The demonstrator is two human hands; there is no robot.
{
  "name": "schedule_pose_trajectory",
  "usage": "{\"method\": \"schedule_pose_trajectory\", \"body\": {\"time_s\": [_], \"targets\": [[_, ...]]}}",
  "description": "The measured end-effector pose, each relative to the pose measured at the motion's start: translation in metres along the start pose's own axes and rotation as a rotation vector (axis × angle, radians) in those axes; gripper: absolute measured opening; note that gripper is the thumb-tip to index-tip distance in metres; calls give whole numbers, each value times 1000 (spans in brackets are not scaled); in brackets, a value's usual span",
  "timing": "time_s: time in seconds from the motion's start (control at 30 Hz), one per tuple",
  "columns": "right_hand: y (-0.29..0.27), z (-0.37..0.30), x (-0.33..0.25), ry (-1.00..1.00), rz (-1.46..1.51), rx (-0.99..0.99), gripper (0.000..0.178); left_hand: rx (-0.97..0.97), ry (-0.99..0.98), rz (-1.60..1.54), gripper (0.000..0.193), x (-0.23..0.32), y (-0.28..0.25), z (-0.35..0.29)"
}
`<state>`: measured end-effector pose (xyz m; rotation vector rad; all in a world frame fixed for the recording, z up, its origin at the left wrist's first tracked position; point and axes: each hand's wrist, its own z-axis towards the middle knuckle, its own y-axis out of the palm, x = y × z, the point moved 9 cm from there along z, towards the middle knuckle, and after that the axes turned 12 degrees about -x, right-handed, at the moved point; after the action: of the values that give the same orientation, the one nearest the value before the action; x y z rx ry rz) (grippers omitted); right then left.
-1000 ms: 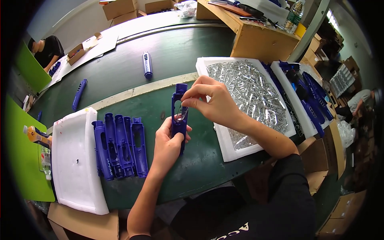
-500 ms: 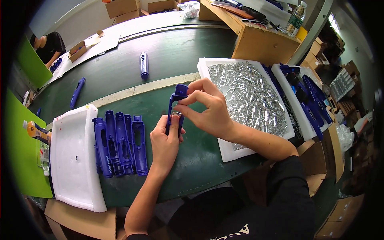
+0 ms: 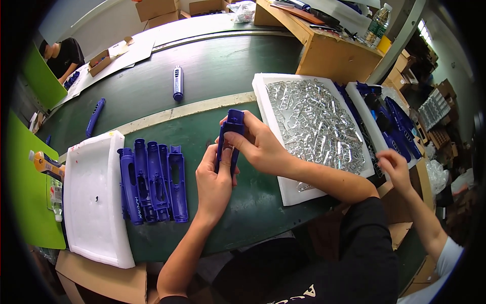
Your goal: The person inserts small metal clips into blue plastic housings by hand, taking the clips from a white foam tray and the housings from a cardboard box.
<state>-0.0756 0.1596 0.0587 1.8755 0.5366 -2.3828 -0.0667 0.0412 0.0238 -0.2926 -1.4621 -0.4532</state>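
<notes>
A dark blue hollow plastic housing (image 3: 235,121) stands tilted up in front of me, held by both hands. My left hand (image 3: 215,177) wraps round its lower end, the thumb lying along the open side. Higher up, my right hand (image 3: 263,147) grips it with the thumb pressed on the near face and the fingers behind. Palms and fingers hide much of its inside. To the left, several similar blue housings (image 3: 152,182) lie side by side on the green table (image 3: 202,238). A white foam tray (image 3: 260,88) of shiny bent metal pieces (image 3: 321,131) sits right of my hands.
Blue housings (image 3: 178,83) lie on the dark belt (image 3: 136,101) beyond a pale rail. An upturned-looking white foam tray (image 3: 93,197) stands left. Another person's hand (image 3: 395,169) reaches in at right, beside a foam tray of blue parts (image 3: 397,121). A person (image 3: 66,55) sits far left.
My right hand has come down and closed more fully round the housing, which has turned its broad face to me. Another person's arm has appeared at right. Housings on the belt have shifted left.
</notes>
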Motion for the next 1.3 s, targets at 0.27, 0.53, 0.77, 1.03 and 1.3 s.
{"method": "schedule_pose_trajectory", "body": {"time_s": [0.27,0.53,0.77,1.03,1.3], "targets": [[0,-7,-7,-12,72,0,29,-41,-8,-83,24,-1,14,6],[14,-8,-32,-72,127,10,22,16,5,-176,25,-16,-5,-2],[8,-12,-37,-300,-129,95,18,8,-84,-152,30,-27,1,-1],[5,0,-28,-157,-41,42,20,48,-41,-123,31,-27,-3,3],[-15,-13,-36,-377,-519,336,43,-74,-76,-98,33,-18,8,5]]}}
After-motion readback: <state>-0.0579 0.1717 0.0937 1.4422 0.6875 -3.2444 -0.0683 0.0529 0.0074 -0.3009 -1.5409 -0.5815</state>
